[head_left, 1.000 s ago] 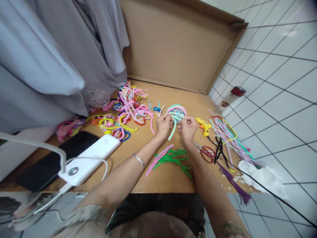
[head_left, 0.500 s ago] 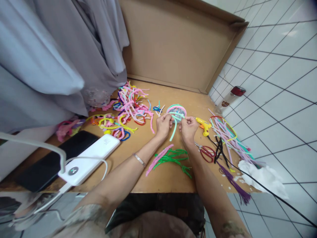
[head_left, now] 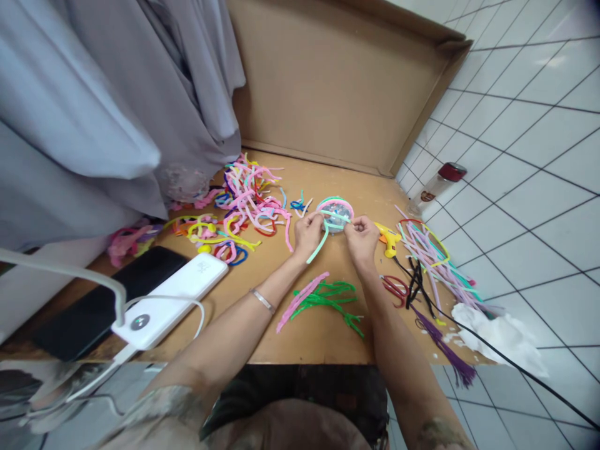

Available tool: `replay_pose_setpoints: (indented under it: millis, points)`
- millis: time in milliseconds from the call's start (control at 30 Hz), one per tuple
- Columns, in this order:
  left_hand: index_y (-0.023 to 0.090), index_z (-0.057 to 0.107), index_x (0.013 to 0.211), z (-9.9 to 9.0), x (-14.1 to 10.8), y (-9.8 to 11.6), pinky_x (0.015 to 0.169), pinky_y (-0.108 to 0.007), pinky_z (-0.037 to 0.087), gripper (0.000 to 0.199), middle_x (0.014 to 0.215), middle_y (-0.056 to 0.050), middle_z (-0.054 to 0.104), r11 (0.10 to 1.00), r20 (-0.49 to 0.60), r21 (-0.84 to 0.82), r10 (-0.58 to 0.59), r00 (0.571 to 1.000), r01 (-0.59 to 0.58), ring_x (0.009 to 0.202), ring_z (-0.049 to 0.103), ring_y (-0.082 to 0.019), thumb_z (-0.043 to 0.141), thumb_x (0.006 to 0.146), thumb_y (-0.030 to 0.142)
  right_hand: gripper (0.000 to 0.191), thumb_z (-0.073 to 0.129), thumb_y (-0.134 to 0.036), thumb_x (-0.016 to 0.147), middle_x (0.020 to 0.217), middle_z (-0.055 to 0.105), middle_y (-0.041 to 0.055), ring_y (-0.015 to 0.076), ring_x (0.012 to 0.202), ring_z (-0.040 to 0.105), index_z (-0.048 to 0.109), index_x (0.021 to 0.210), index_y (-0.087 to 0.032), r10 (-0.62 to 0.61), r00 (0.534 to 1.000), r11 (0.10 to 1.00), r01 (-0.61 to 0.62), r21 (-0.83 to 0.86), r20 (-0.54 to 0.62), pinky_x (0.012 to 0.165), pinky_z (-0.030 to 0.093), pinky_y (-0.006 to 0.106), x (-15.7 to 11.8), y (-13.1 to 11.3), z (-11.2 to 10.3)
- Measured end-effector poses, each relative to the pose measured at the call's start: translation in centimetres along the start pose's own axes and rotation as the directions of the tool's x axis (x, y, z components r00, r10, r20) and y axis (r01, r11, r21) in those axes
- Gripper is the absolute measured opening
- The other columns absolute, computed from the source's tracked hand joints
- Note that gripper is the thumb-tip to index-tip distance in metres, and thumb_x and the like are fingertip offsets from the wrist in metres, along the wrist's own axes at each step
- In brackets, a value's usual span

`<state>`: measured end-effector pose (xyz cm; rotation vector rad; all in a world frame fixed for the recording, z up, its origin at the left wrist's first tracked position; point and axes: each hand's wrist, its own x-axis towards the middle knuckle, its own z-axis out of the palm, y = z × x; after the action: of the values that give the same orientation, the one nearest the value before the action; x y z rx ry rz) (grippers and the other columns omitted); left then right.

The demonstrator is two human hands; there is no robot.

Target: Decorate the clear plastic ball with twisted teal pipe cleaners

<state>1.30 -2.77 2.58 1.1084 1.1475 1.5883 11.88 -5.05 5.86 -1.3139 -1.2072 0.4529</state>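
Note:
My left hand (head_left: 310, 234) pinches light green pipe cleaners (head_left: 317, 245) at the left side of a round clear piece (head_left: 336, 214). One end of the strands hangs down beside my fingers, toward the lower left. Pink and green strands (head_left: 335, 201) curve along the back rim of the round piece. At its right side, my right hand (head_left: 362, 237) has its fingers closed on the other end of a light green strand. Green pipe cleaners (head_left: 328, 299) and a pink one (head_left: 302, 301) lie on the table between my forearms.
Left are a colourful pipe cleaner heap (head_left: 248, 194), a white power bank (head_left: 175, 300) and a black phone (head_left: 107, 309). Right are a yellow glue gun (head_left: 389, 240), red-handled scissors (head_left: 396, 290), lilac strands (head_left: 429, 256), a purple tassel (head_left: 443, 347) and a clear bottle (head_left: 434, 190).
The loose light green end has swung left toward my left hand. My right hand has shifted slightly right, now covering the tip of the glue gun and the scissor blades.

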Motion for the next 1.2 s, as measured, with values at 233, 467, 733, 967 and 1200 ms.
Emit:
replay_pose_setpoints:
  millis: [233,467,733,967,1200]
  points:
    - [0.016,0.07,0.074,0.0,0.2,-0.5,0.052,-0.02,0.036,0.024,0.051,0.002,0.052,0.999,-0.023,-0.034,0.031,0.999,-0.031,0.056,0.051,-0.012,0.051,0.079,0.029,0.006,0.051,-0.018,0.064,0.048,0.041,-0.008,0.0099,0.048,0.036,0.05,0.059,-0.021,-0.176,0.979,0.967,0.191,-0.168,0.1,0.051,0.029,0.024,0.1,0.0,-1.3]
    - [0.017,0.068,0.068,0.0,-0.1,-0.3,0.053,-0.02,0.036,0.02,0.051,0.002,0.052,0.997,-0.03,-0.062,0.044,0.999,-0.045,0.057,0.052,-0.013,0.055,0.079,0.024,0.008,0.052,-0.016,0.062,0.047,0.042,-0.0078,0.0096,0.049,0.037,0.049,0.056,-0.021,-0.148,0.985,0.984,0.156,-0.091,0.089,0.05,0.029,0.023,0.4,-0.1,-1.3]
    - [0.018,0.067,0.07,0.0,-0.6,0.1,0.059,-0.021,0.038,0.023,0.057,0.001,0.056,0.993,-0.019,-0.027,0.117,0.993,-0.118,0.065,0.054,-0.014,0.055,0.086,0.029,0.01,0.052,-0.013,0.06,0.047,0.041,-0.0088,0.008,0.045,0.034,0.048,0.054,-0.02,-0.043,0.994,0.999,0.043,0.005,0.098,0.048,0.027,0.022,0.5,-0.3,-1.0]
    - [0.018,0.065,0.076,-0.1,-1.1,0.1,0.064,-0.021,0.037,0.025,0.065,0.0,0.058,0.967,-0.024,0.071,0.245,0.969,-0.243,0.066,0.052,-0.014,0.049,0.091,0.027,0.009,0.054,-0.016,0.06,0.046,0.042,-0.0086,0.0076,0.045,0.036,0.049,0.054,-0.02,-0.012,0.998,0.998,0.008,0.063,0.069,0.045,0.026,0.021,0.5,0.0,-0.5]
    - [0.019,0.064,0.078,-0.2,-1.5,0.2,0.068,-0.021,0.038,0.024,0.071,-0.001,0.058,0.945,0.002,0.099,0.314,0.949,-0.313,0.068,0.051,-0.014,0.049,0.093,0.031,0.008,0.056,-0.023,0.058,0.044,0.041,-0.01,0.0061,0.042,0.03,0.049,0.056,-0.021,0.087,0.994,0.983,-0.096,0.156,0.065,0.042,0.024,0.02,0.5,0.4,-0.1]
